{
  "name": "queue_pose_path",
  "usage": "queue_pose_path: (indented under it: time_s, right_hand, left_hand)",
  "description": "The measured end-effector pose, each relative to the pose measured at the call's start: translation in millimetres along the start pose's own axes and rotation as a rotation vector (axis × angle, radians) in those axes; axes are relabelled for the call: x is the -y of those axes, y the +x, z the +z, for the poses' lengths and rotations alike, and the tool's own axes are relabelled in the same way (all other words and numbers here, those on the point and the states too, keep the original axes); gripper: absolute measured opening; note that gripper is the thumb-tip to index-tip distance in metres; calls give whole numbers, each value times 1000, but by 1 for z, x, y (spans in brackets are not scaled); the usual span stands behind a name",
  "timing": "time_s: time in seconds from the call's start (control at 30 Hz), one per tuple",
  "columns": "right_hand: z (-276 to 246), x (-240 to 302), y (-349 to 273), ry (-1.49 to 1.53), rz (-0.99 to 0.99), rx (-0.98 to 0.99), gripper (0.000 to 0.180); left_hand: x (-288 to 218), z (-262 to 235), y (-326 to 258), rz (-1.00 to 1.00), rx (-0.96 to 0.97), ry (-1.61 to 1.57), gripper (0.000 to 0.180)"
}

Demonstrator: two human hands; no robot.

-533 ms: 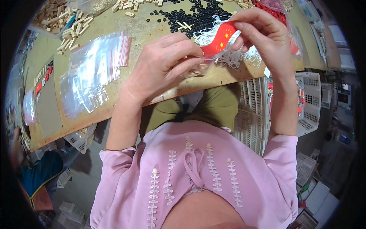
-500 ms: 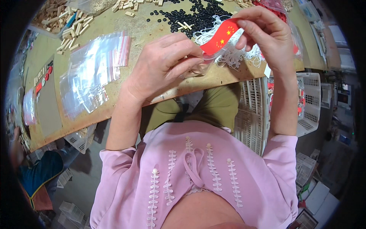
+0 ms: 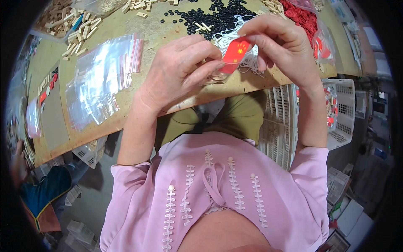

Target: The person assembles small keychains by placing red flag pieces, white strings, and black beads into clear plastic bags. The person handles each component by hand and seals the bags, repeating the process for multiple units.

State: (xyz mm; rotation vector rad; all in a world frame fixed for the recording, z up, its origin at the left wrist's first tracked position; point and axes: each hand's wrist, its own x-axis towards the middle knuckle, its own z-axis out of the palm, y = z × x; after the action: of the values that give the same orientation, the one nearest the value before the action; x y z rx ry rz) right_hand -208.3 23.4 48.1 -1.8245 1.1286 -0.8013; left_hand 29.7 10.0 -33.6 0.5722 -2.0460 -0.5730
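Above the table's near edge, my left hand (image 3: pixel 179 70) pinches a small clear plastic bag (image 3: pixel 216 77) by its mouth. Pale pieces show through the bag, but the hand hides most of it. Between thumb and fingers, my right hand (image 3: pixel 282 47) grips a red flag-shaped piece with yellow stars (image 3: pixel 236 51). The lower end of this piece is inside the bag's mouth, and its upper end sticks out. Just behind both hands lies a tangle of white cords (image 3: pixel 226 38).
Black rings (image 3: pixel 205 17) are heaped at the back, wooden blocks (image 3: pixel 79 40) at the far left. Flat clear zip bags (image 3: pixel 98 80) overlap on the left, beside a board (image 3: pixel 54 115) with sample parts. Red pieces (image 3: pixel 300 19) lie back right. White crates (image 3: pixel 342 113) stand below.
My right hand has moved left and down, bringing the red flag-shaped piece into the bag's mouth. Less of the piece shows. My left hand has barely moved.
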Motion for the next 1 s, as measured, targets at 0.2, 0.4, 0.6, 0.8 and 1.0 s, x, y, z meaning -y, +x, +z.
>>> queue_pose_path:
  time_s: [0.2, 0.4, 0.6, 0.8, 1.0]
  right_hand:
    - [2, 8, 5, 110, 198, 48, 11]
    - [9, 4, 10, 42, 315, 141, 13]
    - [18, 6, 9, -113, 275, 143, 11]
    - [13, 15, 8, 80, 363, 225, 13]
    - [28, -8, -3, -326, -20, 83, 14]
  left_hand:
    - [1, 0, 0, 10, -31, 4, 10]
    - [1, 0, 0, 11, -54, 64, 10]
    - [2, 2, -2, -17, -95, 123, 10]
    - [3, 1, -2, -15, -110, 140, 11]
    - [1, 0, 0, -5, -94, 135, 11]
